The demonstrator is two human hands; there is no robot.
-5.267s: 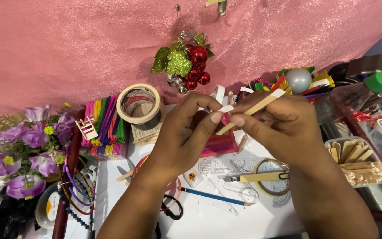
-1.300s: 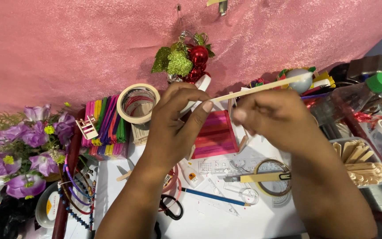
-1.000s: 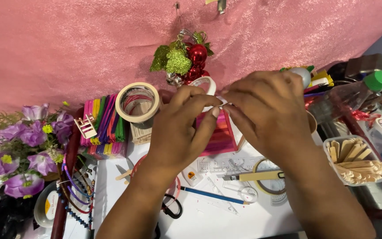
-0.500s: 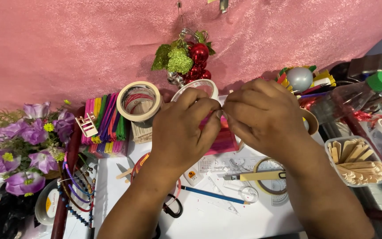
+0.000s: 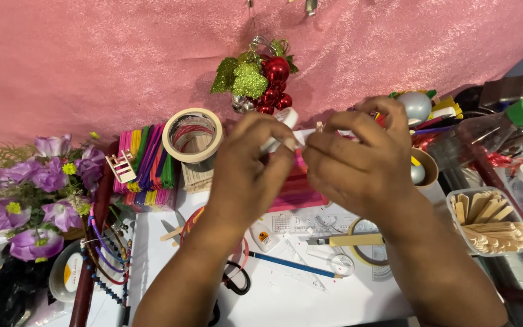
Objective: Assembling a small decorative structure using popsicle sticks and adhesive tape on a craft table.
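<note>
Just behind the pinching hands, a glittery ornament [image 5: 255, 79] and tape roll [image 5: 192, 134] are crowding in; below, scissors [image 5: 237, 281] and pencil [image 5: 292, 265] are cluttering the white table [image 5: 346, 306].

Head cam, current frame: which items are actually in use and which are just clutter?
In use:
- left hand
- right hand
- thin pale wooden stick with white tape, pinched between both hands

Lying about:
- beige masking tape roll
- coloured craft sticks
- clear tub of plain wooden sticks
- purple artificial flowers
- blue pencil
</note>
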